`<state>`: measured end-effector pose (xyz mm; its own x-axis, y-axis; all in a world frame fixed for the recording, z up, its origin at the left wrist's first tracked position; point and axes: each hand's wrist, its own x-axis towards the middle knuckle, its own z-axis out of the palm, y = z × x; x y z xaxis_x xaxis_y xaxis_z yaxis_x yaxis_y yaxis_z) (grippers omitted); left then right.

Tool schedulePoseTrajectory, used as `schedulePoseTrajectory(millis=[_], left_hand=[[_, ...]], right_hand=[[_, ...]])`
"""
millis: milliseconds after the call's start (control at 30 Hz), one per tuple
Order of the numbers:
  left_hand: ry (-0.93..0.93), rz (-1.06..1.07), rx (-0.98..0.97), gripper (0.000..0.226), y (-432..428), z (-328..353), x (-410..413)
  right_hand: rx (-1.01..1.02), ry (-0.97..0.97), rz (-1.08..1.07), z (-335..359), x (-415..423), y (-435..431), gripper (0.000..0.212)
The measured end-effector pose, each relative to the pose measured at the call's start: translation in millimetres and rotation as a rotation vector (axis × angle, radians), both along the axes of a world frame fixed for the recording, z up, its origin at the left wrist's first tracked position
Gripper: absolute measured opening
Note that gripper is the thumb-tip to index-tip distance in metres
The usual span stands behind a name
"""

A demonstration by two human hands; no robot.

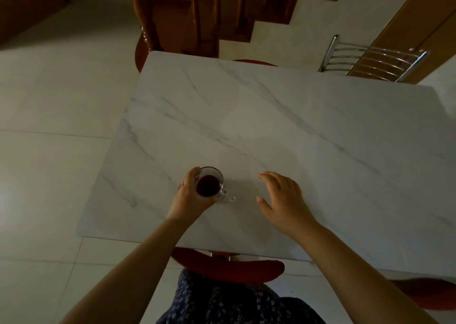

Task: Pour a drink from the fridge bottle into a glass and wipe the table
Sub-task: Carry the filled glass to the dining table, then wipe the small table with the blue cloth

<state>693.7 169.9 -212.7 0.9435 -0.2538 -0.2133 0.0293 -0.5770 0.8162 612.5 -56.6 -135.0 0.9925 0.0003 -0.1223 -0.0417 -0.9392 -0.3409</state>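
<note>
A small clear glass cup [209, 184] with a handle stands on the white marble-patterned table [283, 126], near its front left part. Dark red drink fills most of it, and its handle points right. My left hand [190, 195] is wrapped around the cup's left side. To the right of the cup, my right hand [281, 197] hovers just over the tabletop with fingers spread and nothing in it. No bottle or cloth shows in the head view.
A red chair seat [229, 265] is tucked under the table's front edge, and another red seat [424, 294] sits at the lower right. A metal-backed chair [370, 59] stands at the far right corner. Wooden stairs [209, 10] rise behind the table.
</note>
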Motion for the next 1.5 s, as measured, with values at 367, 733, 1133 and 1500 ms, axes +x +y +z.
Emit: schedulePoseTrajectory(millis=[367, 733, 1133, 1500], left_hand=[[-0.387, 0.015, 0.410, 0.074, 67.3, 72.8, -31.3], [-0.317, 0.691, 0.490, 0.036, 267.1, 101.2, -203.9], [-0.220, 1.218, 0.515, 0.051, 543.0, 111.6, -408.9], [-0.097, 1.737, 0.506, 0.053, 708.3, 89.8, -524.2]], right_hand=[[0.105, -0.063, 0.231, 31.6, 15.2, 45.0, 0.052], [0.113, 0.004, 0.810, 51.4, 2.6, 278.4, 0.058], [0.129, 0.037, 1.297, 47.9, -116.0, 644.5, 0.059], [0.095, 0.058, 1.788, 41.8, -192.6, 935.5, 0.056]])
